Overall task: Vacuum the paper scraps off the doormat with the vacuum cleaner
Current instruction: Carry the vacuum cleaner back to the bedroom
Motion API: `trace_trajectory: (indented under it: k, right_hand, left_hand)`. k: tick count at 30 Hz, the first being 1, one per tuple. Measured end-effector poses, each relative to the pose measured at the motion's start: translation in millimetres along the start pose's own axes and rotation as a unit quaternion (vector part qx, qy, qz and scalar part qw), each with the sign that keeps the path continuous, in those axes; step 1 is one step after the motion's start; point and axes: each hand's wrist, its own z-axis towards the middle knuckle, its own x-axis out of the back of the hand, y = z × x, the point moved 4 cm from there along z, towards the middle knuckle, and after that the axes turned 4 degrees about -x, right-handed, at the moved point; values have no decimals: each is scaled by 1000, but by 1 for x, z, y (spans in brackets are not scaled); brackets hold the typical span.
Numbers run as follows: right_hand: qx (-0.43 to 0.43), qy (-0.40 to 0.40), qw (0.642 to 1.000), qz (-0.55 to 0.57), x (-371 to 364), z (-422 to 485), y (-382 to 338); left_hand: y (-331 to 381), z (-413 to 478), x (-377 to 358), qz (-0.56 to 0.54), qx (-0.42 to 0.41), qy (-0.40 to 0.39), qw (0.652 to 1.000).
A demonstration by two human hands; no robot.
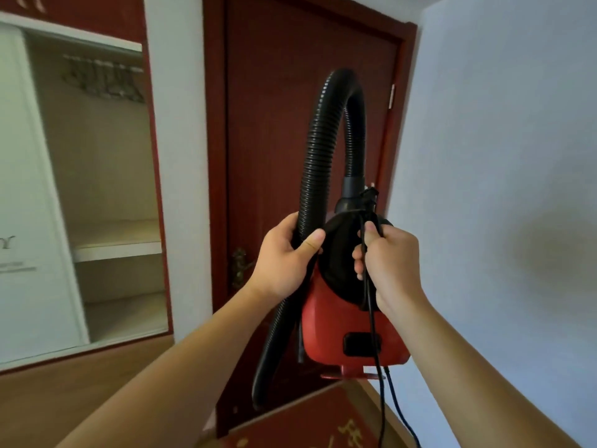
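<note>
Ahead at chest height, in front of the dark red door point(274, 124) with an open wardrobe point(97, 205) to its left, the whole machine is held up off the floor. Doormat point(316, 415), red with gold characters, lies straight below the grip, at bottom edge of view; only its far corner shows, no paper scraps visible on that part. Vacuum cleaner point(339, 318), red body, is held roughly upright, base down toward the mat. Hose point(318, 156), black and ribbed, makes 1 tall arch above the body, then drops down the left side; its free end hangs low left, just above the mat's far edge, long axis near vertical. Left hand point(284, 257) wrapped around the hose, thumb across the front, firm hold. Right hand point(391, 263) curled tight through the black top handle, power cord point(376, 350) pinched in with it and trailing down past the mat; plug not in view. Judgement: nothing on the mat yet, setup stage. Suction end is on the left hand's side, so that hand is the nearer 1 to steer it down onto the mat while the right lowers the body
</note>
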Motion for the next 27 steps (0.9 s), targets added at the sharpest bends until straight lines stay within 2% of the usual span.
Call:
trace_trajectory:
  k: [15,27]
  right_hand:
    - [-45,-151,987,27,-267,-126,11]
    - [-67,-299,950,63,-430,-213,-6]
  left_hand:
    - [13,-88,292,125,76,125,981]
    - [60,-144,452,211,83,229,947]
